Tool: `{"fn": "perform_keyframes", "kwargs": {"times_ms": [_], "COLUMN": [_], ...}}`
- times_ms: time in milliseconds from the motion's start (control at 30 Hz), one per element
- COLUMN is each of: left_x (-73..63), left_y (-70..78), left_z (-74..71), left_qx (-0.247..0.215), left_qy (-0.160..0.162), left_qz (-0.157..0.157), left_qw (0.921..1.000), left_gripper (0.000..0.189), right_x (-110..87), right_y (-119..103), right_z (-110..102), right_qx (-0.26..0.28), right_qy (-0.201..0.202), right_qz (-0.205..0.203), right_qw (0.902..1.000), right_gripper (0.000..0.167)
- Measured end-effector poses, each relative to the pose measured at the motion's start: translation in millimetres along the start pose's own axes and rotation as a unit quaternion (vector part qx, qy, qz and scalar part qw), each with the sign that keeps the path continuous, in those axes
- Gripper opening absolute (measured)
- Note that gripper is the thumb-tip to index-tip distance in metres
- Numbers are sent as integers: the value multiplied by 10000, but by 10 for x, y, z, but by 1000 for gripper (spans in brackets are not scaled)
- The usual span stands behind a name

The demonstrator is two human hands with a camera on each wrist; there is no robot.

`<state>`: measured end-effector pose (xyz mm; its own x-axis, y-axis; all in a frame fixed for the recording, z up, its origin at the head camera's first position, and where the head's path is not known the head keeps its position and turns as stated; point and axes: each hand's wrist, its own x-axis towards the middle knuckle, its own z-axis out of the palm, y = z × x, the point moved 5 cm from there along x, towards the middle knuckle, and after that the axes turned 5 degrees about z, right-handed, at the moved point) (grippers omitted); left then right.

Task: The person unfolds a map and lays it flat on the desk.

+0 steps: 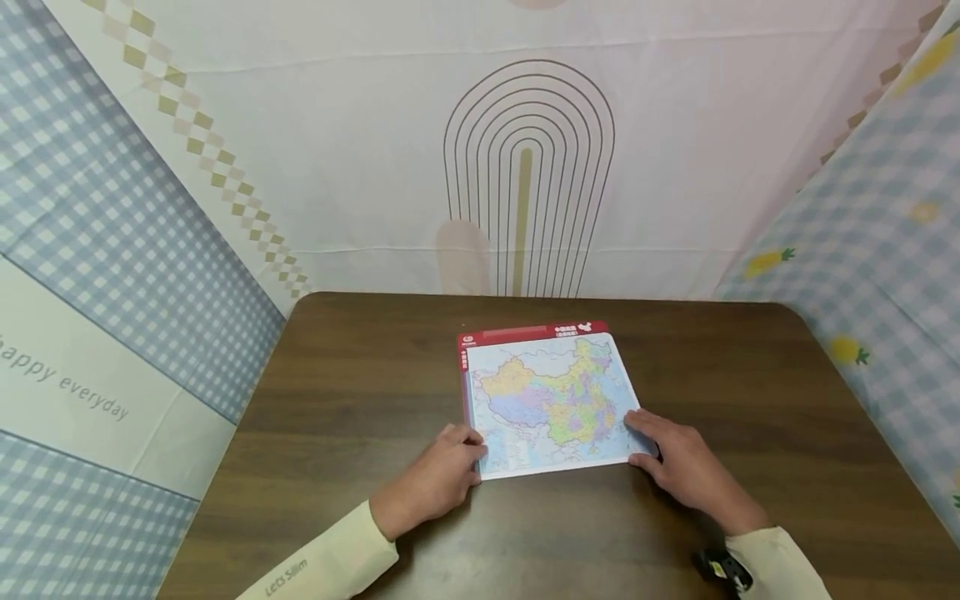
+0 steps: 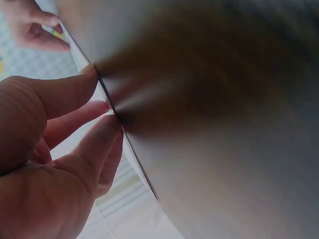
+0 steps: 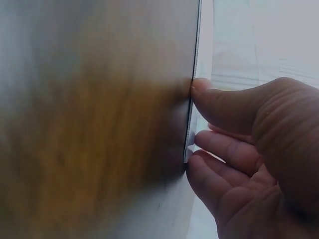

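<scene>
A thin map board (image 1: 555,400) with a red border along its far and left edges lies on the brown table in the head view. It carries a coloured map of China. My left hand (image 1: 435,479) holds the board's near left corner, its fingertips over the edge. At the near right corner my right hand (image 1: 686,467) grips with thumb and fingers spread around it. Edge-on, the board (image 2: 142,172) appears as a thin line at the left fingertips. From the right wrist, thumb and fingertips touch the board's edge (image 3: 197,45); its underside is hidden.
The wooden table (image 1: 360,367) has rounded far corners. Behind it hangs a pale cloth (image 1: 360,167) with an arch pattern. Checked cloths hang at the left (image 1: 150,175) and right (image 1: 885,217). A small black device (image 1: 723,571) sits at the right wrist.
</scene>
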<state>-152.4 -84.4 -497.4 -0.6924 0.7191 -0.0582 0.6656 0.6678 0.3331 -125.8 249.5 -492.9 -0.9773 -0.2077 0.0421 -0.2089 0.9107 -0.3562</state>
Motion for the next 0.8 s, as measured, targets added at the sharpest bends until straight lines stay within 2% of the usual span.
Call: {"fn": "perform_keyframes", "kwargs": {"times_ms": [467,633,800], "left_x": [-47,-59,-51], "left_y": [389,482,484], "left_z": [71,106,118], "left_qx": [512,571,516], "left_qy": [351,344,319], "left_qz": [729,775,728], "left_qw": [9954,9948,9955], "left_gripper": [16,16,17], "right_x": [244,285,286], "right_y": [235,282,262], "right_z": [-43,-63,-82], "right_qx": [88,120,53], "right_qy": [-286,-262,-279], "right_qz": [294,244,170], "right_qw": [9991,9993,9995], "right_gripper": [56,57,56]}}
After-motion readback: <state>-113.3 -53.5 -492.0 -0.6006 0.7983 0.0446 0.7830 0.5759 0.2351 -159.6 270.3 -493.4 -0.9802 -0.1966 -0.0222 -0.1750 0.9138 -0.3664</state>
